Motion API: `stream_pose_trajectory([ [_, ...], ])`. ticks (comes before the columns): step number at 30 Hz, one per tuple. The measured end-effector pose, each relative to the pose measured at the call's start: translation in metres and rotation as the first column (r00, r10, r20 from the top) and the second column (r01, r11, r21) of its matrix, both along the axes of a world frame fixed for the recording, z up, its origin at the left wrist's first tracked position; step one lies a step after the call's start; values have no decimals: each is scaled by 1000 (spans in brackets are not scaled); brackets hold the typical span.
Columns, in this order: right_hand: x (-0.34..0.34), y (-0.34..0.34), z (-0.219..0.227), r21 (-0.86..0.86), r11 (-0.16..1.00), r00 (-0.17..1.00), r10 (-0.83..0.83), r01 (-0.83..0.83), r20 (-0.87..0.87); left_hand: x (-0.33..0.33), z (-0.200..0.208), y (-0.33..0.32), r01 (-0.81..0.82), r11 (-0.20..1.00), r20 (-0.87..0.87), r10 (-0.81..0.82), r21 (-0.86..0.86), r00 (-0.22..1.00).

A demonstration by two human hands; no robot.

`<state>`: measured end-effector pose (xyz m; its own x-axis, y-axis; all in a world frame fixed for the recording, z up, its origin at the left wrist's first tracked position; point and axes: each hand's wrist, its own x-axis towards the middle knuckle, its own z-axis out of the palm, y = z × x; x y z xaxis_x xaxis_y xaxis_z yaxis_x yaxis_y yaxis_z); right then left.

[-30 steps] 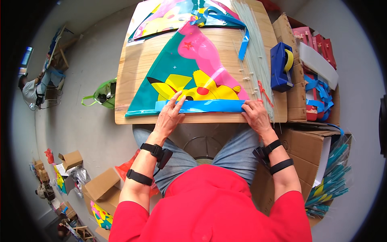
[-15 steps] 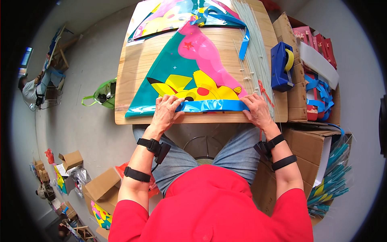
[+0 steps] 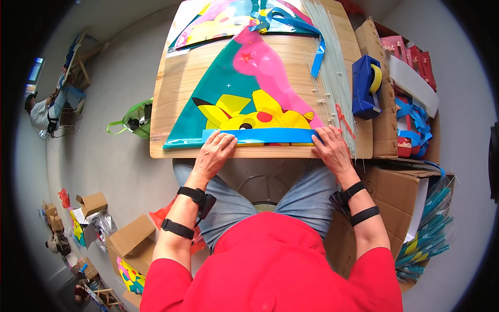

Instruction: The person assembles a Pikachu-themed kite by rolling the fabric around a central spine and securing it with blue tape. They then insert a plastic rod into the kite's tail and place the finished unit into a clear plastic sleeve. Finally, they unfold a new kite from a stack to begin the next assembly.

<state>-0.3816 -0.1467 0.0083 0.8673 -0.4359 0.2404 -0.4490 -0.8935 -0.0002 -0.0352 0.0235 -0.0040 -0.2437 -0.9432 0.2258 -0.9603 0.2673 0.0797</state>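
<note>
A triangular printed plastic kite sheet (image 3: pixel 213 88), teal and pink with a yellow cartoon figure, lies flat on the wooden table with its wide edge toward me. A blue strip (image 3: pixel 265 136) runs along that edge, its left end reaching past my fingers. My left hand (image 3: pixel 214 153) is closed on the strip near its left end, fingers bent over its lower edge. At the right end, my right hand (image 3: pixel 332 150) grips the strip near the sheet's corner. Both thumbs are mostly hidden.
More printed sheets (image 3: pixel 208 26) lie at the table's far side, with a loose blue ribbon (image 3: pixel 318 57) on them. Thin pale rods (image 3: pixel 332 78) lie along the right. A blue tape dispenser (image 3: pixel 365 88) and cartons (image 3: pixel 384 200) stand at right. A green bag (image 3: pixel 136 120) is left.
My left hand has slid toward me, baring the strip's left end. The strip now looks flatter and straighter. My right hand stays at its right end.
</note>
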Motion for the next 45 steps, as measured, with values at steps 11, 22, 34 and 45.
stream_pose_trajectory([
  [11,-2,11,-25,84,995,998,-51,49,27,-7,-4,2,-192,978,-223,169,-85,960],
  [22,-1,11,-20,30,999,999,-34,34,4,-14,-8,-7,-270,963,-148,267,-5,952],
  [34,7,10,-17,-125,992,999,29,-34,-44,-2,-3,9,-68,996,1,68,-52,998],
  [45,36,12,5,55,993,992,-103,99,66,3,-4,4,-120,993,-119,118,-17,986],
])
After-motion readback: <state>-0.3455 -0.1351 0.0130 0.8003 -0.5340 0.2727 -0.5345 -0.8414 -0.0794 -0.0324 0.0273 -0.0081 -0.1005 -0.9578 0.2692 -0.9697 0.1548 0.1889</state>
